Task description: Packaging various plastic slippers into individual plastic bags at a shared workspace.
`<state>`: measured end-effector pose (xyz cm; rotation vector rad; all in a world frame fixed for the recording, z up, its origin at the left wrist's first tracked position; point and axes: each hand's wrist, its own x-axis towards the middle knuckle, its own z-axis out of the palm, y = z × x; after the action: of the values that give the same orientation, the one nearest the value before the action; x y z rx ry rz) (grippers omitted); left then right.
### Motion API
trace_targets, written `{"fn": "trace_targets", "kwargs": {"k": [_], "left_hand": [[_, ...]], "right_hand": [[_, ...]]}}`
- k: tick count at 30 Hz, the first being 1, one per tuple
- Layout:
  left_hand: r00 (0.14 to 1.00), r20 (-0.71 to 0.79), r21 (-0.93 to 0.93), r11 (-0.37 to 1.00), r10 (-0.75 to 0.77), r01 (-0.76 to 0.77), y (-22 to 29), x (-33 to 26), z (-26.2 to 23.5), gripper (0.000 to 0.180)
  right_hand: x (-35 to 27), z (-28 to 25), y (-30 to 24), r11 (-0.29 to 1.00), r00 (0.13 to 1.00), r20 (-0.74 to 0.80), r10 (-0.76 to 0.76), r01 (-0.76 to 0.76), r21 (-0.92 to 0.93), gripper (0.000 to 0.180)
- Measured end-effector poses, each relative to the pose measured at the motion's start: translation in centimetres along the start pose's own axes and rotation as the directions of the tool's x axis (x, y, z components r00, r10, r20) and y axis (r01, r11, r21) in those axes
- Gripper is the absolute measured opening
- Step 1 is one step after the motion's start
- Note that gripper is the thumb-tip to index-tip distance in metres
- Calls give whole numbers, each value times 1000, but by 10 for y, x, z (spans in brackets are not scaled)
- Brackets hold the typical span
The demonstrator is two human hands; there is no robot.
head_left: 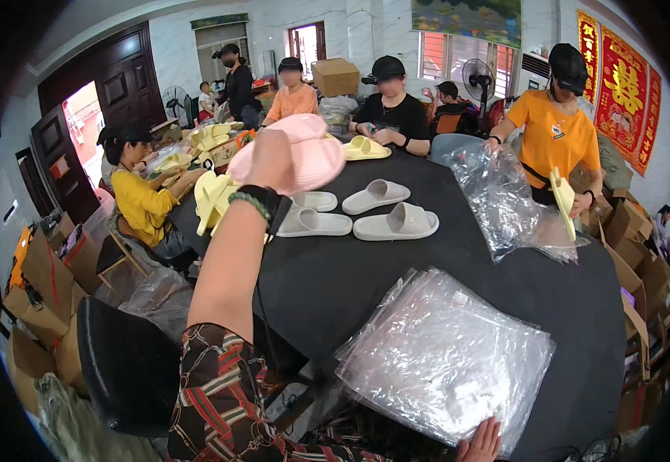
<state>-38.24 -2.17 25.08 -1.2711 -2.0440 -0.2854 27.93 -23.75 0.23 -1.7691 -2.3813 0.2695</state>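
Two pink slippers (321,163), unbagged, are at upper centre, the blurred left hand (273,163) with its fingers clamped on them. Four grey slippers (377,229) lie loose just below on the black tabletop (581,316). At lower right, the right hand (480,444), fingers outstretched, rests on flat, seemingly unfilled clear bags (443,346).
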Motion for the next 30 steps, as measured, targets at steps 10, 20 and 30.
{"fn": "trace_targets", "kwargs": {"k": [10, 20, 30], "left_hand": [[848, -135, -433, 739, 513, -516, 213, -227, -122, 49], [604, 35, -816, 372, 796, -443, 341, -377, -90, 72], [569, 49, -778, 388, 821, -494, 353, -390, -80, 73]], "right_hand": [[-3, -7, -4, 1000, 1000, -23, 3, -3, 3, 62], [10, -25, 6, 995, 984, -152, 92, -98, -28, 57], [-62, -158, 64, 979, 804, -588, 89, 36, 198, 38]]}}
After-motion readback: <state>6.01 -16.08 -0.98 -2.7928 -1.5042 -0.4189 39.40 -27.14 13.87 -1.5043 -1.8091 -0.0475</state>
